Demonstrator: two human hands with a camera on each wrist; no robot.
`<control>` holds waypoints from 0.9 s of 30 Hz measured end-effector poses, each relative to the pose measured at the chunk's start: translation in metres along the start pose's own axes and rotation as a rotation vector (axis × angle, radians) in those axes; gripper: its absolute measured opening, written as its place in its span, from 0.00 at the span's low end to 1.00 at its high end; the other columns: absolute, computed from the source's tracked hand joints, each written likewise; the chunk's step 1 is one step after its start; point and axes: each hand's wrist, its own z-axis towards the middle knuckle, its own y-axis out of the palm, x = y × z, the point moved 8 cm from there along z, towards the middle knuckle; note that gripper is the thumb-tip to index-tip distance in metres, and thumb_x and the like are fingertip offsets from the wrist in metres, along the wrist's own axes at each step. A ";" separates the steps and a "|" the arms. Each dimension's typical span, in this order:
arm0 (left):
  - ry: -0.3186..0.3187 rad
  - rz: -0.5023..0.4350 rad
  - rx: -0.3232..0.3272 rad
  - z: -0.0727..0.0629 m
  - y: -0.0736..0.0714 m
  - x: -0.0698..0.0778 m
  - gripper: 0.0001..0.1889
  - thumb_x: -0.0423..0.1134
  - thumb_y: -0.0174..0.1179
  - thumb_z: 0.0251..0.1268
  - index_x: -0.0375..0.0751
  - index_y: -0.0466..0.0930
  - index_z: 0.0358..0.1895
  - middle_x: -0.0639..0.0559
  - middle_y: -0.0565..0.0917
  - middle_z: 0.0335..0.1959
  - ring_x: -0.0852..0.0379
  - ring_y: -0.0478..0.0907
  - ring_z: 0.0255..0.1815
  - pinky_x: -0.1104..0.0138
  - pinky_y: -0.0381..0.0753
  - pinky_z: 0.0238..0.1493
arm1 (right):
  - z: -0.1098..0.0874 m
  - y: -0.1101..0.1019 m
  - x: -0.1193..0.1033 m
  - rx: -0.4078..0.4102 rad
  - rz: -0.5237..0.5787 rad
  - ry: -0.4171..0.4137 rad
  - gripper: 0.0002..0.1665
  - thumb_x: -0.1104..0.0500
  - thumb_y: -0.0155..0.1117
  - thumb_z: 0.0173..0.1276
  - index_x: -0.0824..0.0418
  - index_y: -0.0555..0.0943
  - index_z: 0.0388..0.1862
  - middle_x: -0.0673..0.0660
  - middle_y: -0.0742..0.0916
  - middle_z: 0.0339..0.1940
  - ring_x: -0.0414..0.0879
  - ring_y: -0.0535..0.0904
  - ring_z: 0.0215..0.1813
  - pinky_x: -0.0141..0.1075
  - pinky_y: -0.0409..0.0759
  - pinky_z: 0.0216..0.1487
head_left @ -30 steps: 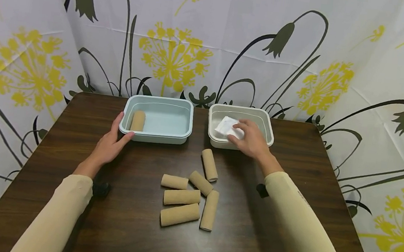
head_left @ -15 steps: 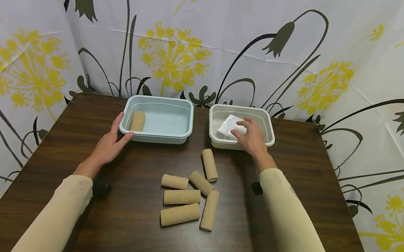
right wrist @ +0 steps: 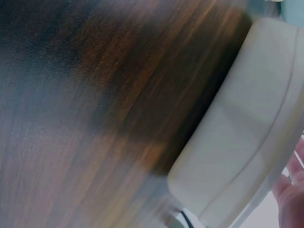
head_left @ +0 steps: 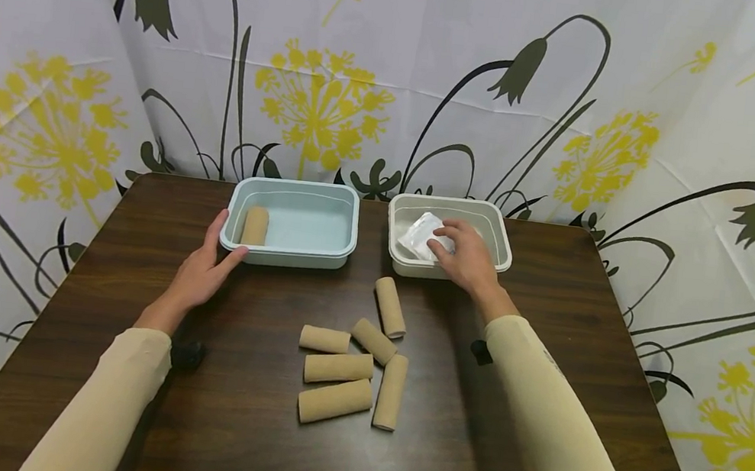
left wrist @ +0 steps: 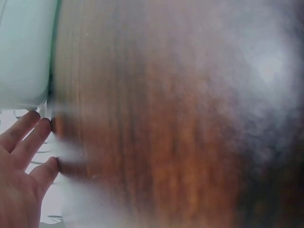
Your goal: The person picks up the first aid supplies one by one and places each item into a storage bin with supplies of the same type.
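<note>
My left hand [head_left: 204, 267] rests at the near left corner of a pale blue plastic bin [head_left: 319, 262]. Its fingers lie straight along the side and the thumb is at the front rim. One cardboard tube [head_left: 256, 226] is inside that bin, at its left end. Over the cream bin [head_left: 408, 269] on the right, my right hand [head_left: 468, 259] pinches a small shiny white packet [head_left: 421, 236] by its right edge, with thumb and curled fingers. The right wrist view shows mostly the outer wall of the cream bin, with the hand [right wrist: 292, 190] partly behind its rim.
Several loose cardboard tubes [head_left: 335, 401] lie in a group on the dark wooden table [head_left: 227, 419]; one tube [head_left: 390, 307] is just in front of the cream bin. A flower-printed curtain [head_left: 372, 20] hangs behind the table's back edge.
The white packet has turned and shifted slightly within the cream bin, along with small movements of my right fingers. My left hand and the tubes have stayed in place.
</note>
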 end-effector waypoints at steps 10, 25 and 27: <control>0.021 -0.016 0.011 0.000 0.000 -0.001 0.43 0.61 0.48 0.73 0.67 0.27 0.79 0.41 0.42 0.80 0.24 0.49 0.73 0.27 0.49 0.61 | -0.013 -0.013 -0.021 0.057 -0.046 -0.037 0.18 0.49 0.64 0.70 0.58 0.85 0.51 0.54 0.81 0.59 0.53 0.77 0.60 0.49 0.74 0.57; 0.049 -0.005 0.021 0.001 0.000 0.001 0.43 0.59 0.48 0.74 0.66 0.27 0.79 0.38 0.45 0.79 0.23 0.52 0.71 0.28 0.51 0.61 | -0.084 -0.011 -0.103 -0.129 -0.070 -0.473 0.25 0.52 0.69 0.65 0.59 0.81 0.59 0.57 0.80 0.60 0.53 0.77 0.59 0.49 0.74 0.59; 0.050 -0.008 0.019 0.000 0.000 0.002 0.43 0.59 0.48 0.74 0.67 0.27 0.78 0.38 0.45 0.79 0.23 0.52 0.71 0.28 0.51 0.61 | -0.099 0.002 -0.111 -0.201 -0.081 -0.526 0.26 0.51 0.69 0.65 0.58 0.80 0.61 0.57 0.80 0.61 0.52 0.76 0.60 0.48 0.74 0.59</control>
